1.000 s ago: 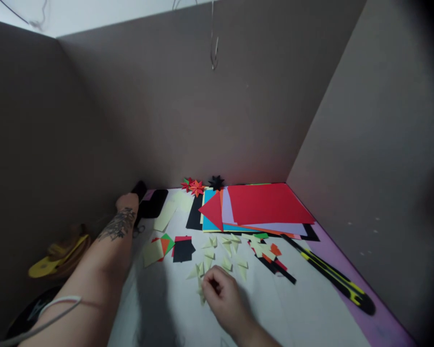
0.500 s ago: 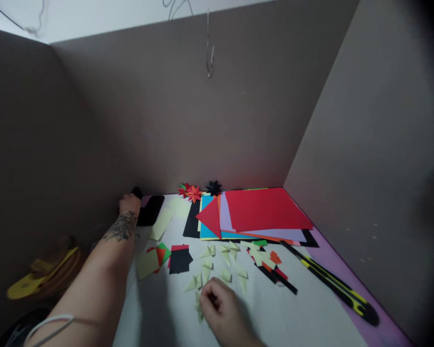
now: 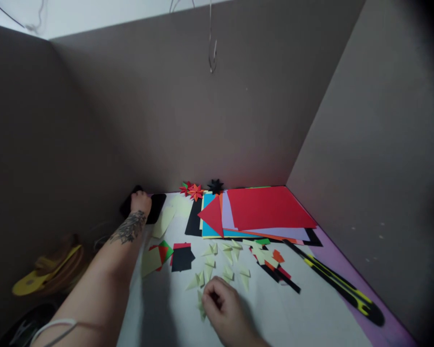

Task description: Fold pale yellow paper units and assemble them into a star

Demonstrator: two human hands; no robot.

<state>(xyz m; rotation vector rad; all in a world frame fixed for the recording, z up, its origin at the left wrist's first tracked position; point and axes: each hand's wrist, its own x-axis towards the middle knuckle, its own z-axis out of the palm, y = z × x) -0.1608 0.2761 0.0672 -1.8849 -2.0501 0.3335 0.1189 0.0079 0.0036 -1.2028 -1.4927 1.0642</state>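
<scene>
My left hand (image 3: 141, 202) reaches to the back left corner with its fingers curled against a black object (image 3: 126, 206), whose kind I cannot make out. Beside that hand lies a flat black rounded slab (image 3: 158, 207). Close to me, my right hand (image 3: 226, 311) is closed, thumb against curled fingers; whatever it may hold is hidden. Just left of it a pale green folded paper piece (image 3: 201, 304) lies partly covered. Several more pale green folded pieces (image 3: 227, 273) are spread beyond the right hand.
Stacked coloured sheets, red one (image 3: 271, 207) uppermost, lie at the back. Folded paper stars (image 3: 196, 192) and a black star (image 3: 215, 186) stand by the wall. Small black squares (image 3: 182, 259), paper scraps (image 3: 275, 260) and a yellow-black utility knife (image 3: 340, 284) lie around. Yellow bananas (image 3: 50, 274) are at left.
My left hand has shifted right, over the flat slab's left side, and more of the black object shows left of it. My right hand stays nearly still.
</scene>
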